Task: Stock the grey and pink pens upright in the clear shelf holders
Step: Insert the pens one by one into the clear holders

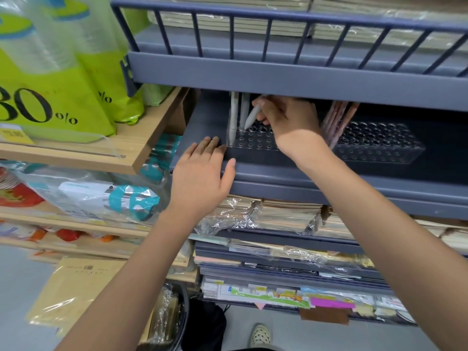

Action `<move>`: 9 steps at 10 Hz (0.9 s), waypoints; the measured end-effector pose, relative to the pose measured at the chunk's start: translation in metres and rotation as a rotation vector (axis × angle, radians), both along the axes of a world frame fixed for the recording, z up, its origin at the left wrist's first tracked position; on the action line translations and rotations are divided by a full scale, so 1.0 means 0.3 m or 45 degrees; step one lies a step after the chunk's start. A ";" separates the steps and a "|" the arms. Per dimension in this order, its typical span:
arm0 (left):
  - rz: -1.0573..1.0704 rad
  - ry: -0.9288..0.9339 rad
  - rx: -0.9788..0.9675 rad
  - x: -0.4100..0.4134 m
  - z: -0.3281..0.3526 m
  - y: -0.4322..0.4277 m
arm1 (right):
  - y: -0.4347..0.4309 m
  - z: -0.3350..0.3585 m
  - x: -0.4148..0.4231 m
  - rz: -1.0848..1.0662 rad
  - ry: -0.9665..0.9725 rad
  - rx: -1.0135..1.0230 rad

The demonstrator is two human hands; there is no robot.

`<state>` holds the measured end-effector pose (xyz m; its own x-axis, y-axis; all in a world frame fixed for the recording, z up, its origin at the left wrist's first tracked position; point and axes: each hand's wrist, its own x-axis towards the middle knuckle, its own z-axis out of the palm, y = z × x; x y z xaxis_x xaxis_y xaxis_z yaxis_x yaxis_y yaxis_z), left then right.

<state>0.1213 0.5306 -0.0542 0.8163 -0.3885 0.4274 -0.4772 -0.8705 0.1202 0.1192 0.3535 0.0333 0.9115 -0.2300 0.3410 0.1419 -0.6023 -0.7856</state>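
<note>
Left hand [202, 171]: fingers straight, lying flat on the blue-grey shelf [329, 173] lip, just left of the left clear holder [255, 141]
Right hand [286, 120]: fingers curled, pinching a tilted grey pen [252, 116]; its tip sits at a hole
Two grey pens [234, 115]: upright at that holder's left end
Pink pens [339, 120]: a bunch leaning in the right clear holder [379, 145]
</note>
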 end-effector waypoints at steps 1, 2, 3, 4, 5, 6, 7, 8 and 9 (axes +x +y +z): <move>-0.006 -0.028 -0.007 0.002 -0.005 0.000 | 0.018 0.013 0.029 -0.059 0.082 -0.210; -0.005 -0.065 -0.015 0.006 -0.011 -0.001 | 0.039 0.022 0.050 -0.093 0.109 -0.339; -0.001 -0.093 -0.020 0.007 -0.015 0.000 | 0.055 0.020 0.055 -0.131 0.125 -0.389; 0.011 -0.092 -0.007 0.008 -0.016 0.000 | 0.063 0.018 0.049 -0.140 0.133 -0.366; 0.015 -0.106 -0.004 0.010 -0.020 0.000 | 0.060 0.017 0.049 -0.150 0.134 -0.322; 0.016 -0.123 -0.014 0.010 -0.023 0.000 | 0.062 0.019 0.045 -0.164 0.105 -0.298; 0.019 -0.133 -0.017 0.011 -0.023 -0.001 | 0.065 0.015 0.041 -0.190 0.093 -0.359; 0.011 -0.141 -0.021 0.011 -0.023 0.000 | 0.069 0.013 0.037 -0.207 0.097 -0.384; 0.005 -0.149 -0.020 0.011 -0.023 0.000 | 0.072 0.018 0.033 -0.211 0.115 -0.430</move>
<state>0.1247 0.5306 -0.0612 0.7621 -0.3776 0.5259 -0.4851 -0.8710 0.0777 0.1291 0.3752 0.0386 0.9012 -0.2654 0.3426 -0.0400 -0.8381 -0.5440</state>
